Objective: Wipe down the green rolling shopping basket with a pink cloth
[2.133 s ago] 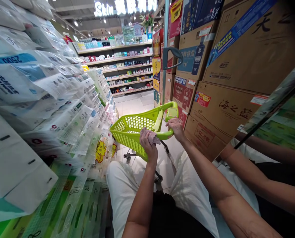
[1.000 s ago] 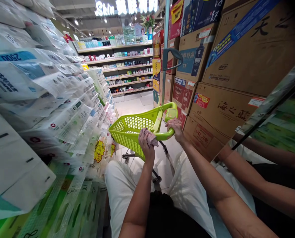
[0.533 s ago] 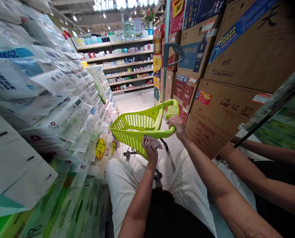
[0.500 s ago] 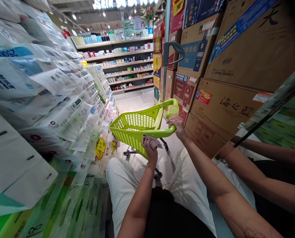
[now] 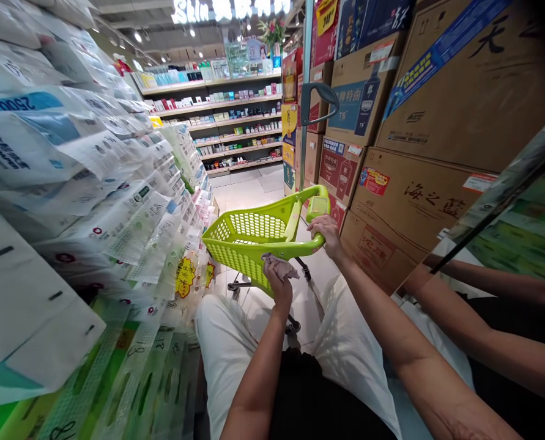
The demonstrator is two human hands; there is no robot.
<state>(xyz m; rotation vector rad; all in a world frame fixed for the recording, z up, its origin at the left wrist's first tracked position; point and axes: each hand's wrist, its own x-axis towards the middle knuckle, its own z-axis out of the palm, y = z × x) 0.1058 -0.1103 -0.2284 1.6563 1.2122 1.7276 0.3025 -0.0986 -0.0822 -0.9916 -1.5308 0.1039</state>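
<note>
A lime-green shopping cart (image 5: 235,255) stands before me at an angle, its perforated basket pointing left. My right hand (image 5: 327,234) is wrapped round the cart's handle at the right end, just below a small green box (image 5: 318,208) fixed on it. Bunched in my left hand (image 5: 279,287) is a pale pinkish cloth (image 5: 281,267), pressed against the outside of the basket's near wall. The fingers of that hand are partly hidden by the cloth. Inside the basket I see only green plastic. Part of the wheeled metal frame (image 5: 293,325) shows below.
Packs of tissue paper (image 5: 93,208) pile up close on the left. Brown cartons (image 5: 423,189) are stacked on the right, beside a glass door with a grey handle (image 5: 320,102) and a mirror-like panel. Shelves of small products (image 5: 235,116) stand across the tiled floor (image 5: 242,190).
My left hand with the cloth has shifted slightly down along the basket's side. The right hand stays on the handle, and the cart has hardly moved.
</note>
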